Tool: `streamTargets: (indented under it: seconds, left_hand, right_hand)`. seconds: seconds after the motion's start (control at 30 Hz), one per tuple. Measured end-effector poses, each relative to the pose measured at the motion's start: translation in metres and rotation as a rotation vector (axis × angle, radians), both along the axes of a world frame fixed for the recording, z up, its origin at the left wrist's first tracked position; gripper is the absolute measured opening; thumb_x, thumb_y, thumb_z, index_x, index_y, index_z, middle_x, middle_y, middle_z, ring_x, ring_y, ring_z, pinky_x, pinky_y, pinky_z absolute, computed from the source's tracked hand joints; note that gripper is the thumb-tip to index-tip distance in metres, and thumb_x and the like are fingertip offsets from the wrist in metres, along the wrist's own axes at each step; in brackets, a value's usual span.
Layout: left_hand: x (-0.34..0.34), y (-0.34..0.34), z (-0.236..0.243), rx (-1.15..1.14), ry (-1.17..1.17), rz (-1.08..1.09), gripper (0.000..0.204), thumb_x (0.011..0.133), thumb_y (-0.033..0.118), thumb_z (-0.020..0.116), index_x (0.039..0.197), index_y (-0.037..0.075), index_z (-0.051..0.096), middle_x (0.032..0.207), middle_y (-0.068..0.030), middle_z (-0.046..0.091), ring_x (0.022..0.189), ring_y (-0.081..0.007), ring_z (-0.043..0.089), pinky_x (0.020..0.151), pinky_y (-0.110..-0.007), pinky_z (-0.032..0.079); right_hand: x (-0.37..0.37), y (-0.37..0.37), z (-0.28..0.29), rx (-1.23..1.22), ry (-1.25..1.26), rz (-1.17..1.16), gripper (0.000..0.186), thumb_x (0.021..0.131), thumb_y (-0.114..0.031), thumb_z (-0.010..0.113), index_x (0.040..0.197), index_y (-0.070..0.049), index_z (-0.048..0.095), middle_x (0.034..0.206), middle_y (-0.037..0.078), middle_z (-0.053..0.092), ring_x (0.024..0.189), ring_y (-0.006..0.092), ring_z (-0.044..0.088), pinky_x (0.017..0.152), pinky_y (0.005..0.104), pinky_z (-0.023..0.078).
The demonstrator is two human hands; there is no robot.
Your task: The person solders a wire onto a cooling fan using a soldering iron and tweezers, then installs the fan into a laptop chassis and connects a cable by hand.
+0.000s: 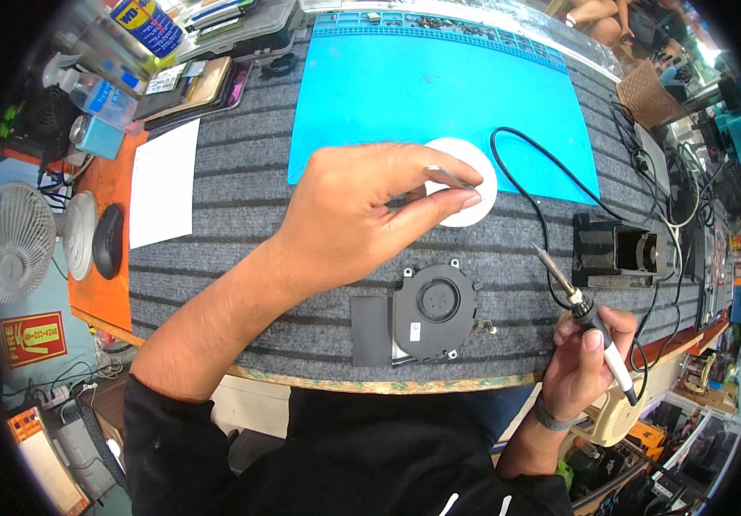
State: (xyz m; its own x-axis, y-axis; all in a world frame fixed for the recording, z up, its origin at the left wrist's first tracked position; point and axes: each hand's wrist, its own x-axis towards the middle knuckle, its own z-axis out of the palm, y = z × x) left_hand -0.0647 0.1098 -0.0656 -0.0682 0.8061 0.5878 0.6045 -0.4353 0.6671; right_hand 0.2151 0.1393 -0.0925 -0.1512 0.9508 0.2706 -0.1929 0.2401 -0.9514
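My left hand (370,202) pinches a thin metal tool (448,175), apparently tweezers, over a white round disc (465,150); the fingers hide part of both. The disc lies at the lower edge of a blue silicone mat (388,95). My right hand (588,357) grips a soldering iron (604,348) with a black and white handle, its tip pointing up and left. Between my hands, a black blower fan (435,314) with a flat dark flap on its left lies on the striped grey work mat (250,189).
A black holder (598,249) and cables are at right. A white sheet (164,181), black mouse (109,241) and desk fan (18,241) are left. Stacked devices (186,90) and a spray can (143,26) sit at upper left. A person's bare limbs (598,17) show at upper right.
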Motion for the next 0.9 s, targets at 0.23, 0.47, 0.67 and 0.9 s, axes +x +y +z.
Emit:
streamTargets:
  seconds: [0.23,0.47,0.67,0.9]
  left_hand:
    - [-0.001,0.001,-0.004,-0.015,0.025,-0.012,0.018,0.077,0.0,0.073,0.095,-0.001,0.069,0.087,-0.0118,0.072,0.07,-0.0113,0.068,0.058,-0.02,0.053]
    - [0.0,0.002,-0.005,-0.001,0.011,-0.023,0.019,0.077,0.0,0.073,0.096,-0.001,0.069,0.086,-0.0114,0.072,0.066,-0.0089,0.066,0.054,-0.018,0.05]
    - [0.002,0.002,-0.006,0.044,0.007,-0.002,0.017,0.077,0.0,0.074,0.093,0.0,0.07,0.087,-0.011,0.072,0.061,-0.0071,0.064,0.051,-0.017,0.047]
    - [0.003,-0.003,0.002,0.027,-0.1,0.014,0.014,0.079,-0.001,0.072,0.093,-0.001,0.07,0.088,-0.0097,0.072,0.058,-0.0063,0.062,0.049,-0.016,0.045]
  right_hand:
    - [0.0,0.001,0.0,0.006,0.006,0.018,0.036,0.084,-0.02,0.067,0.107,-0.002,0.045,0.08,0.012,0.056,0.064,0.0153,0.054,0.056,0.0268,0.043]
    - [0.001,0.001,-0.001,-0.003,0.019,0.025,0.036,0.085,-0.019,0.067,0.108,-0.002,0.045,0.083,0.013,0.056,0.065,0.0154,0.054,0.056,0.0269,0.043]
    - [0.001,0.001,0.0,-0.013,0.016,0.026,0.037,0.085,-0.019,0.066,0.108,-0.002,0.044,0.083,0.012,0.056,0.065,0.0155,0.054,0.057,0.0271,0.043]
    - [0.001,0.0,0.0,-0.013,0.021,0.043,0.034,0.086,-0.019,0.064,0.11,-0.002,0.045,0.082,0.011,0.055,0.067,0.0157,0.053,0.058,0.0275,0.042]
